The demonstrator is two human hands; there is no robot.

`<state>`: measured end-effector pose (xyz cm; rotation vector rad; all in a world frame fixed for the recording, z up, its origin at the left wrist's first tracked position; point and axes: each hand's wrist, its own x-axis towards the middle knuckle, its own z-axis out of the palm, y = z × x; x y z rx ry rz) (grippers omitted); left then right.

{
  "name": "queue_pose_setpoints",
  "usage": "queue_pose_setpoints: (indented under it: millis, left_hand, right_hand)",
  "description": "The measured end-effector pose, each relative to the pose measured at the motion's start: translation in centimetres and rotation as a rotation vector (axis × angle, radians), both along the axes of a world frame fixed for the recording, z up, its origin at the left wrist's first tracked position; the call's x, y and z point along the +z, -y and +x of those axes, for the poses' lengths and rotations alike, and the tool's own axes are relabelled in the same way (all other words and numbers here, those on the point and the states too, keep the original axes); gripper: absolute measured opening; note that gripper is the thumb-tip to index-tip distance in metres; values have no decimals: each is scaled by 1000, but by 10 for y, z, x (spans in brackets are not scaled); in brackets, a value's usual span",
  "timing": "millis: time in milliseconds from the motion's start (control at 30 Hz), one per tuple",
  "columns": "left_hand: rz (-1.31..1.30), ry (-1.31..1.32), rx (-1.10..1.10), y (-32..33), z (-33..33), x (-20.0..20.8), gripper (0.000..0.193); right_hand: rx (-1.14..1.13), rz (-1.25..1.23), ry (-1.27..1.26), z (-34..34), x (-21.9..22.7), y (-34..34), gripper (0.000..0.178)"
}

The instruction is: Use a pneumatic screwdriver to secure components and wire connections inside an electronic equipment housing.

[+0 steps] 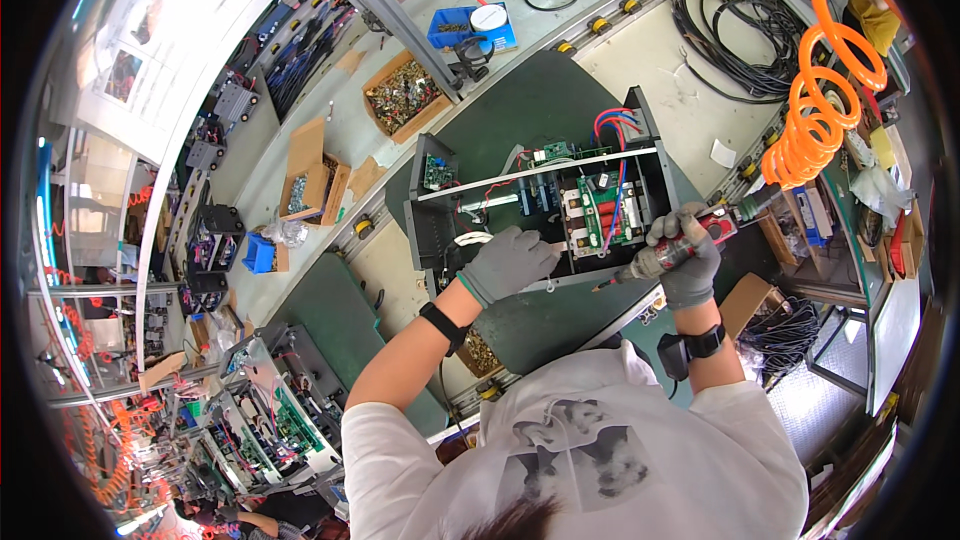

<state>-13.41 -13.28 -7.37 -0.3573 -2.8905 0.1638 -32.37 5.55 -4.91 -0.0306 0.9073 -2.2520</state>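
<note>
An electronics chassis with a black metal frame [430, 230] stands open-topped on a dark green board [545, 325]. Inside it are a green circuit board [592, 208] with red components and several red and blue wires [622, 168]. My left hand [508, 265], in a grey glove, reaches over the chassis's near edge. Its fingers are drawn together beside the circuit board, and whatever they pinch is too small to make out. Gripped in my gloved right hand [690, 265] is a pneumatic screwdriver [660, 258]. Its bit points left, near the chassis's front right side, apparently apart from it.
An orange coiled air hose [810, 130] hangs at the right. Black cables [735, 40] lie coiled at the far right. Cardboard boxes of small parts [402, 98] and a blue parts bin [470, 30] stand across the bench. More open chassis [265, 410] are at the lower left.
</note>
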Motion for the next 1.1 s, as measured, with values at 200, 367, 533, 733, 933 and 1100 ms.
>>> queue_pose_setpoints:
  millis: [200,367,533,733,933,1100]
  left_hand:
    - [120,245,-19,17,10,31,35]
    - [149,361,-142,17,-13,39,22]
    - [84,589,-2,-16,-44,23,14]
    - [17,949,150,-22,-59,38,17]
    - [-90,1209,205,-23,-62,57,17]
    - [376,911,-139,1,-58,40,20]
  right_hand:
    - [-14,42,-6,0,-12,4,19]
    - [81,25,87,-7,-22,3,22]
    - [222,-31,113,-17,-22,3,24]
    - [232,-21,90,-19,-23,3,23]
    - [290,21,125,-31,-25,-5,26]
    - [305,27,230,-33,-24,-1,24]
